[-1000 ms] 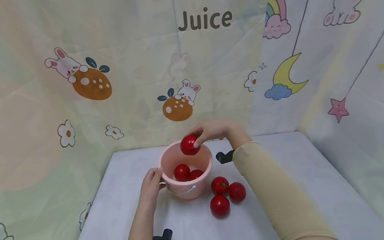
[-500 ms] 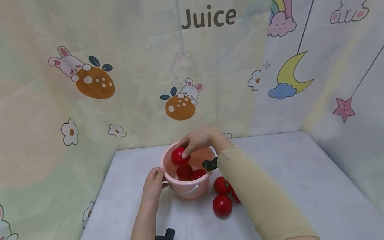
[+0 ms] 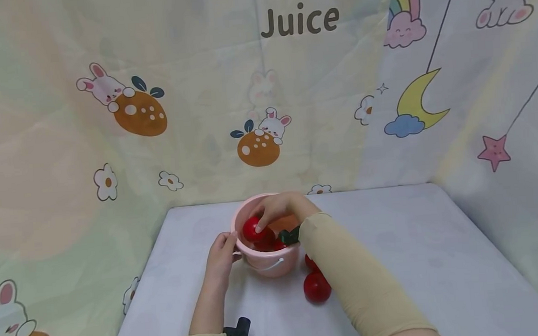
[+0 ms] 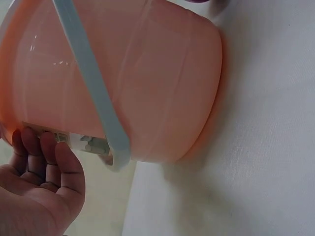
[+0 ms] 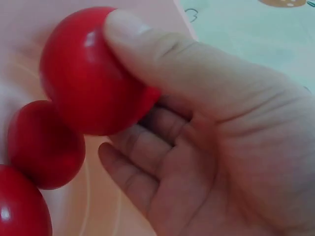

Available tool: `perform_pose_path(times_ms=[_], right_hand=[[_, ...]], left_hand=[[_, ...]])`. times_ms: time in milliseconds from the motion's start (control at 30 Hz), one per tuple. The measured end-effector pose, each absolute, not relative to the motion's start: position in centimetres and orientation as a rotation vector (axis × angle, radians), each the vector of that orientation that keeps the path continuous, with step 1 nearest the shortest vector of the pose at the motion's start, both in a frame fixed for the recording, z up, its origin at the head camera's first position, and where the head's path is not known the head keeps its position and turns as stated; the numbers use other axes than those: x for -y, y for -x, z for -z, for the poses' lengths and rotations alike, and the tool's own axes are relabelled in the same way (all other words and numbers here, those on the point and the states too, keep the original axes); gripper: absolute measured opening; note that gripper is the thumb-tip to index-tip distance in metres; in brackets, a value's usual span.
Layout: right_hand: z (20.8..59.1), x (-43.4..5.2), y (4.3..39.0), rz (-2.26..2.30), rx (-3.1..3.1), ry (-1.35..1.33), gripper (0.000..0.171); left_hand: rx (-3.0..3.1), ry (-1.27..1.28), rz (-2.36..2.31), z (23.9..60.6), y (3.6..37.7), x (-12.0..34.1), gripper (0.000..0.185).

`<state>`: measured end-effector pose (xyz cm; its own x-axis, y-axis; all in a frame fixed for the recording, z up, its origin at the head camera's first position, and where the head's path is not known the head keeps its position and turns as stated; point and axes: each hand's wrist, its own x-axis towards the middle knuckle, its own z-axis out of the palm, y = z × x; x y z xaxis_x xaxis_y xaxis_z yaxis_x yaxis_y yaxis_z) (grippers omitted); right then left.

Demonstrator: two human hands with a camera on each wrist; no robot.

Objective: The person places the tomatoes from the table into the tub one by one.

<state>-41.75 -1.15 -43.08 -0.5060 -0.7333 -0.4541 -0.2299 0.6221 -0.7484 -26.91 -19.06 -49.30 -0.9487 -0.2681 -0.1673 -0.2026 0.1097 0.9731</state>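
Red and glossy, a round tomato (image 5: pixel 88 69) is inside the bucket's mouth, gripped between the thumb and fingers of the person's bare right hand (image 3: pixel 273 209). Below it, two more red round tomatoes (image 5: pixel 47 147) lie side by side in the bucket; whether the held one touches them I cannot tell. Around them stands the upright pink plastic bucket (image 4: pixel 152 78), its whitish curved handle (image 4: pixel 91 69) hanging down against the outer wall. At its left side the bare left hand (image 3: pixel 220 257) pinches the rim, fingers bent against the wall beside a small printed label (image 4: pixel 88 142). Just right of the bucket, red tomatoes (image 3: pixel 317 288) rest on the white-covered table (image 3: pixel 270 319), one partly hidden by the beige right sleeve (image 3: pixel 356 276). Behind hangs a pale fabric backdrop (image 3: pixel 198 89) printed with rabbits, flowers and the word "Juice".
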Motion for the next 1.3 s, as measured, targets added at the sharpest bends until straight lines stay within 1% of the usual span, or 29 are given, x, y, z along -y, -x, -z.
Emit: perform_pose_path(times_ms=[300, 733, 900, 1100, 1300], right_hand=[[43.7, 1.9, 41.2, 0.722, -2.060, 0.739, 0.043], [43.4, 1.8, 41.0, 0.769, -2.013, 0.720, 0.049], [43.1, 1.7, 41.1, 0.766, -2.027, 0.750, 0.049], [43.0, 1.6, 41.1, 0.823, -2.002, 0.712, 0.050], [42.6, 1.4, 40.8, 0.899, -1.979, 0.696, 0.046]], left_hand=[[2.300, -0.489, 2.016, 49.2, 26.9, 19.2, 0.038], [2.309, -0.468, 2.028, 49.1, 27.0, 19.2, 0.045], [2.300, -0.467, 2.026, 49.1, 27.0, 19.2, 0.044], [2.292, -0.464, 2.027, 49.0, 26.9, 19.2, 0.043], [2.293, -0.454, 2.041, 49.2, 26.8, 19.3, 0.045]])
